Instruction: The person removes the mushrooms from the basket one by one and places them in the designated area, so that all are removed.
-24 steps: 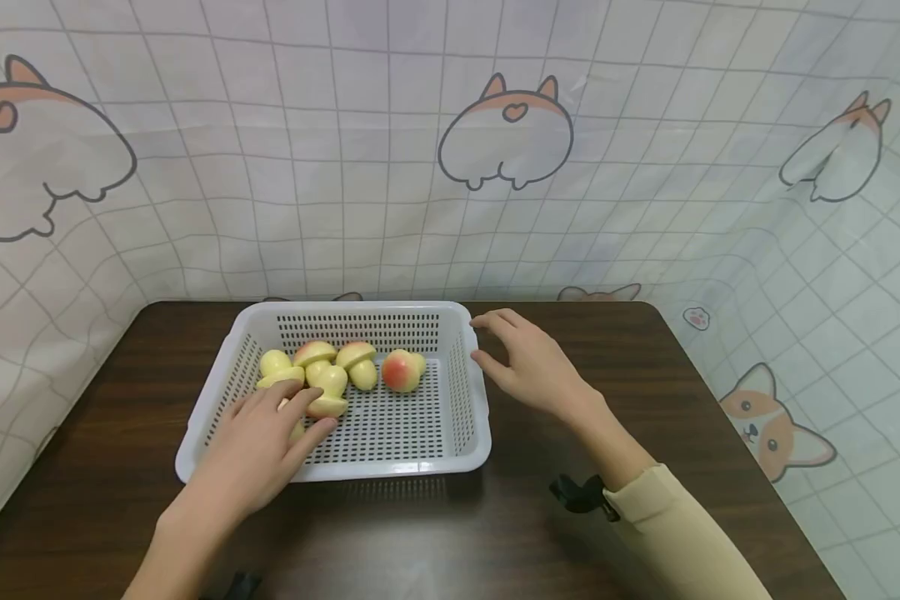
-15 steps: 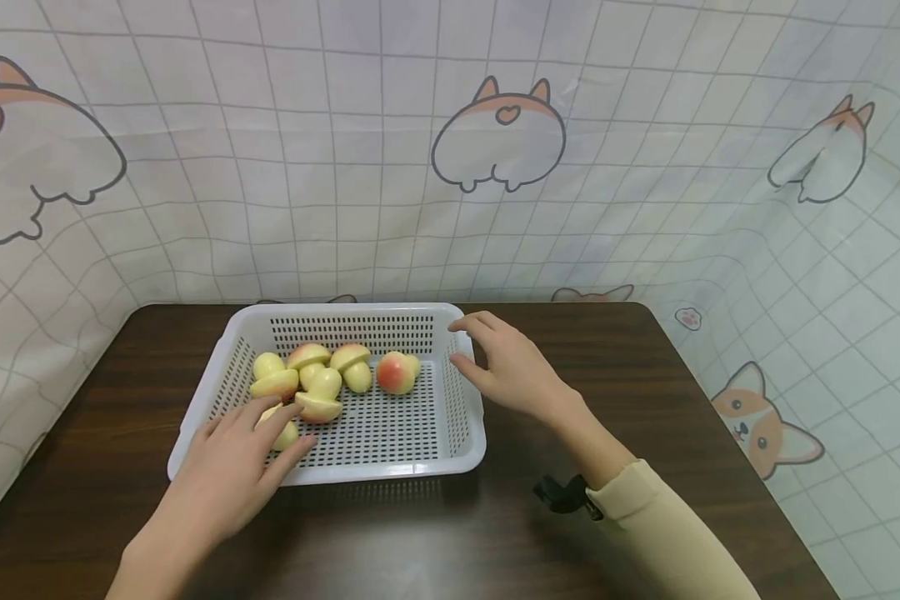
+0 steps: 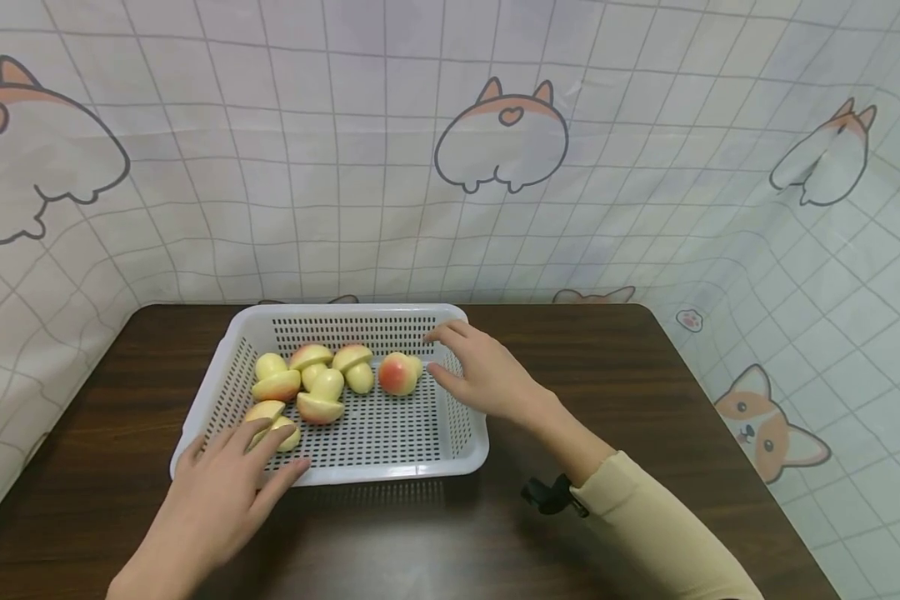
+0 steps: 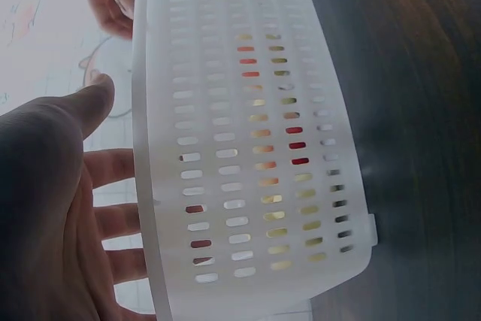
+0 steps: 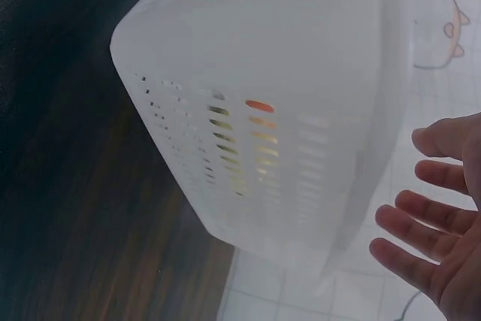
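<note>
A white, perforated plastic basket [image 3: 384,435] on a dark brown wood-grain table [image 3: 390,550] holds six smooth yellow, red-blushed mushroom-shaped pieces [image 3: 322,398], mostly towards its left. The left hand [image 3: 221,483], fingers spread wide, hangs over the near-left corner beside the nearest piece; contact is hard to judge. The right hand [image 3: 487,375], thumb and fingers wide apart, hovers over the right rim.

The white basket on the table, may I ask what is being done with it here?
A person's left hand is over the near left corner of the white basket, and the right hand is over its right side. Inside the basket lie six yellow, red-tinged mushroom-shaped pieces. Neither hand visibly holds a piece; whether the left one touches the nearest is unclear.
</note>
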